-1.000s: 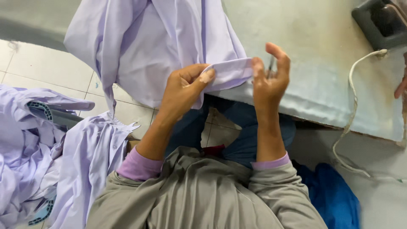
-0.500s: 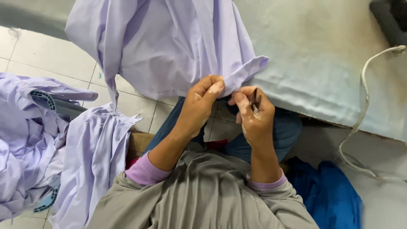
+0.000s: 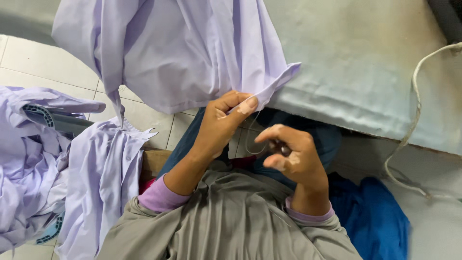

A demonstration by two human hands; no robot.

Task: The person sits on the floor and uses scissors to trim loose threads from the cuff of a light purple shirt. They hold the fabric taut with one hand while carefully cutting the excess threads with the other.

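The padded table [image 3: 365, 72], covered in pale grey-green cloth, fills the room from twelve o'clock round to three. Draped off its near edge hangs the lilac shirt [image 3: 178, 53], the biggest thing the person is working on; its cuff end [image 3: 281, 79] juts out towards one o'clock of the hands. At nine o'clock a heap of more lilac garments [image 3: 43, 168] spills over a basket onto the white floor tiles [image 3: 29, 72]. At four o'clock a blue cloth [image 3: 375, 221] lies bunched on the floor, and a pale cord [image 3: 414, 110] loops down from the table edge at three.

The left hand [image 3: 219, 125] comes up from seven o'clock; its thumb and forefinger are pressed together, pinching the shirt's hem just below the cuff. The right hand [image 3: 288, 154] sits just beside it at four o'clock, not touching the cloth, its fingers curled with thumb and fingertips drawn close around something small and dark, whether a needle or a snip I cannot tell. A fine thread [image 3: 250, 139] curves between the pinched hem and that hand.

To my eye this is the hand-finishing step at the cuff, mid-stitch or trimming a loose thread. The next move would call for a steady pinch on the hem and a short, controlled pull on the thread.
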